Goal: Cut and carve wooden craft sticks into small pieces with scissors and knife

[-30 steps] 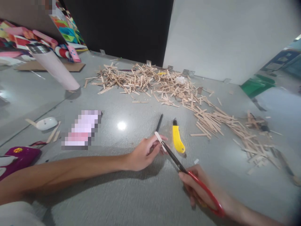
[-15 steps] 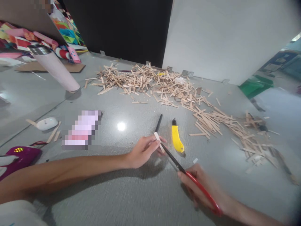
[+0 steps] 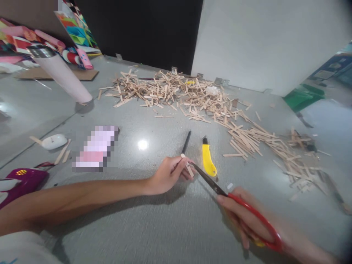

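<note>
Between the thumb and fingers of my left hand (image 3: pixel 167 175) is a short wooden craft stick (image 3: pixel 190 170). My right hand (image 3: pixel 242 212) is wrapped round a pair of scissors (image 3: pixel 254 209) with red handles. Their dark blades point up and left, and the tips are at the craft stick by my left fingertips. Just beyond my left hand lies a black pen (image 3: pixel 186 142). A yellow utility knife (image 3: pixel 208 159) rests on the table to the right of the pen. A small white scrap (image 3: pixel 230 186) lies near my right hand.
Loose wooden sticks (image 3: pixel 165 90) are heaped along the back and trail to the right. On the left are a blurred-out phone (image 3: pixel 96 148), a white mouse (image 3: pixel 54 141), a purple glue gun (image 3: pixel 26 181) and a pink bottle (image 3: pixel 62 77). A green bin (image 3: pixel 302 97) stands beyond the table's right side.
My right hand and the scissors have shifted right, and the blades have swung to a flatter angle. My left hand still holds the craft stick in nearly the same place.
</note>
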Motion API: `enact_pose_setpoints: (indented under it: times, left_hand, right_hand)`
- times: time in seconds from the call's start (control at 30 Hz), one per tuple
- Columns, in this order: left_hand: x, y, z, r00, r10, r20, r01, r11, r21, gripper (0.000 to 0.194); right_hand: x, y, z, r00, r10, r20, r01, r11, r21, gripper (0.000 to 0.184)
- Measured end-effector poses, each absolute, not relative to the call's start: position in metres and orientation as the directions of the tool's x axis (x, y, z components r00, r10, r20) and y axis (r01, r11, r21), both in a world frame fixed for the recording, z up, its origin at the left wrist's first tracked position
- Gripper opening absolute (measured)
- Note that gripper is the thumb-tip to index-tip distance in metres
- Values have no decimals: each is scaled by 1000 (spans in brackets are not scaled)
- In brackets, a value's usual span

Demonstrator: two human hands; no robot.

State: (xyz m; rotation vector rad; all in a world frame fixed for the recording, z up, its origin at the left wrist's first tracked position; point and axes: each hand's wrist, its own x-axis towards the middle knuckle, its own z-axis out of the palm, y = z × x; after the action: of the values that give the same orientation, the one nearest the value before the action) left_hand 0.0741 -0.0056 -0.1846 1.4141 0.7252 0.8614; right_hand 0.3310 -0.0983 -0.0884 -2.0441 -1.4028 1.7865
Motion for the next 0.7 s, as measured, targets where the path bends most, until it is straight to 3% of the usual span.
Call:
enact_pose_setpoints:
  times: [0.2, 0.43, 0.7]
  left_hand:
    - [76, -4, -181, 535, 844, 16, -163, 85, 983, 58]
    - [74, -5, -178, 532, 846, 10, -120, 64, 991, 63]
    - [72, -6, -179, 542, 840, 33, -46, -9, 999, 62]
  right_hand:
    - [314, -90, -73, -158, 701, -695, 608, -486, -628, 71]
    - [317, -92, -86, -142, 652, -745, 639, -514, -572, 70]
    - [319, -96, -95, -165, 661, -732, 620, -508, -598, 82]
